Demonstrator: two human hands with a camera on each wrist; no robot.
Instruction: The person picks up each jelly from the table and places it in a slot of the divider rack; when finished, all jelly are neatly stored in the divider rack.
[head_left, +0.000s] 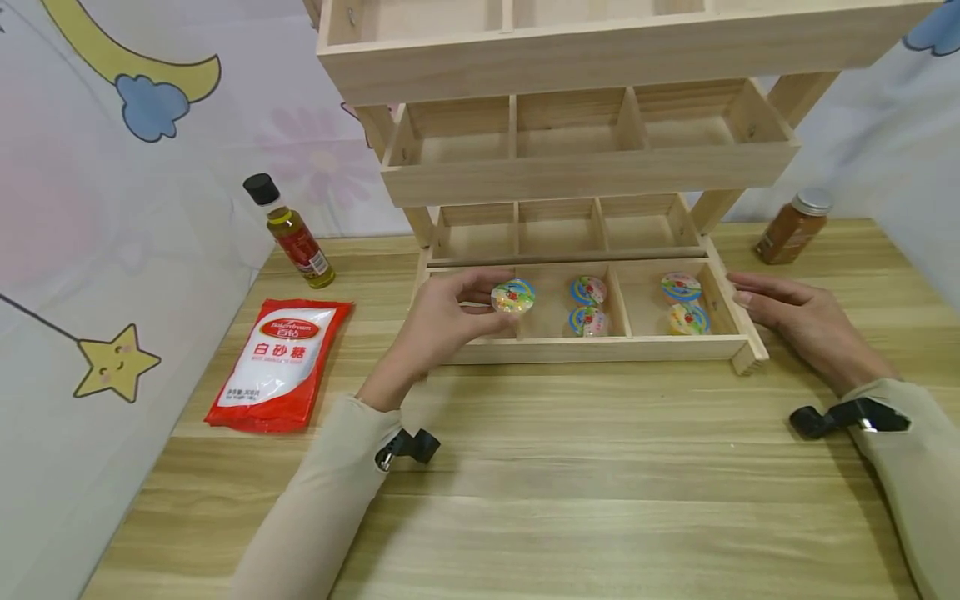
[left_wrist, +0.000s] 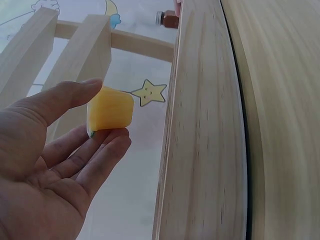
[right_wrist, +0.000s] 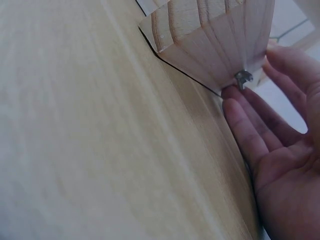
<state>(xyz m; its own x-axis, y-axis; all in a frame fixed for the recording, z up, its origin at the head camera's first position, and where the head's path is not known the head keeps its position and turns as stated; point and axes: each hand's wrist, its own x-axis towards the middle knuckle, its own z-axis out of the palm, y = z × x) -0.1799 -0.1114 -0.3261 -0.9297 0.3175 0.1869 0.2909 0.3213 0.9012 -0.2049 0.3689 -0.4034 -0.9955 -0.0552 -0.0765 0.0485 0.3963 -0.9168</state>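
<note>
My left hand [head_left: 457, 312] pinches a small jelly cup [head_left: 513, 296] between thumb and fingers, over the left compartment of the bottom tray. In the left wrist view the jelly cup [left_wrist: 112, 109] shows its yellow body, tilted sideways. Two jelly cups [head_left: 588, 306] with printed lids lie in the middle compartment, and two more [head_left: 686, 304] in the right one. Part of the left compartment is hidden behind my left hand. At the right end of the wooden shelf [head_left: 585, 350], my right hand [head_left: 802, 325] rests its extended fingers against the side board, near a metal fitting [right_wrist: 243, 79].
Higher tiers [head_left: 585, 171] of the shelf, divided into compartments, overhang the bottom tray. To the left stand an oil bottle [head_left: 300, 242] and a red-and-white sugar packet [head_left: 277, 362]. A brown jar [head_left: 795, 225] with a metal lid is at the back right.
</note>
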